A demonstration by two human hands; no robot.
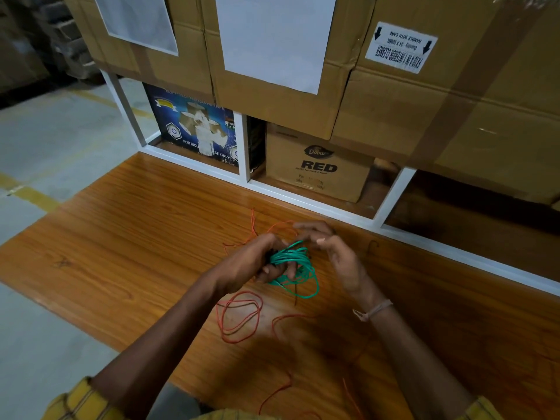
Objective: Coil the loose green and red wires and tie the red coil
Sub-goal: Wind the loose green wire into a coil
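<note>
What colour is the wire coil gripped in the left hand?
Green, a bundled wire coil in the left hand; head view.

**Surroundings: shelving, cartons and work surface**

We are noting a wooden tabletop [127, 237] lying against a white metal rack [242, 147]. Large cardboard cartons [424, 122] are sitting on the rack's upper level, two carrying blank white sheets [272, 40] and one an upside-down printed label [400, 48]. Below, a blue printed box [194, 128] is standing beside a brown carton marked "RED" [318, 168]. Grey floor with yellow lines [36, 195] is showing at left.
</note>
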